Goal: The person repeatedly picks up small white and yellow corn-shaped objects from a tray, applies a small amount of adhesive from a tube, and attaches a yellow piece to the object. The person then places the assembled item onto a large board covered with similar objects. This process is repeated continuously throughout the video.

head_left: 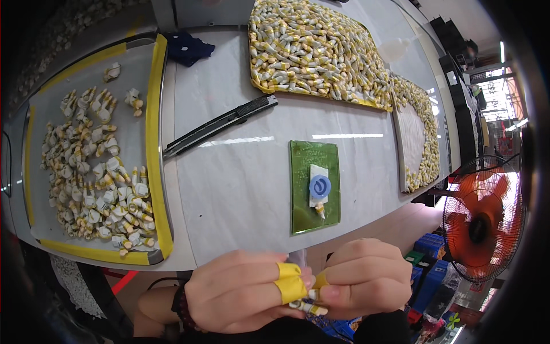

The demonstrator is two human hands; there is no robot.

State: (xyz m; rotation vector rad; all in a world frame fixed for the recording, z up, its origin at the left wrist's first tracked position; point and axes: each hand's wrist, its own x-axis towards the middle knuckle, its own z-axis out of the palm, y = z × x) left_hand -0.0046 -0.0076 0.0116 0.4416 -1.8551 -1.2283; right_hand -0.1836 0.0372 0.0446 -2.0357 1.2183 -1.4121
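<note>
My left hand (238,292), with yellow tape round its fingers and a dark bead bracelet at the wrist, is closed at the near table edge. It holds small white-and-yellow figurine parts (309,308) with peach tips, which stick out under its fingers. My right hand (366,278) meets it there, thumb and fingers pinched on another small white part (313,294). The fingers hide most of these parts. Beyond the hands lies a green slab (315,223) bearing a white block, a blue round piece (320,187) and a small white-and-yellow part (319,211).
At left, a yellow-taped tray (156,114) holds a heap of larger white-and-yellow pieces. A black utility knife (220,124) lies mid-table. Two trays crowded with small parts, a large one (315,54) and another (409,132), stand at the back and right. An orange fan (481,226) stands beyond.
</note>
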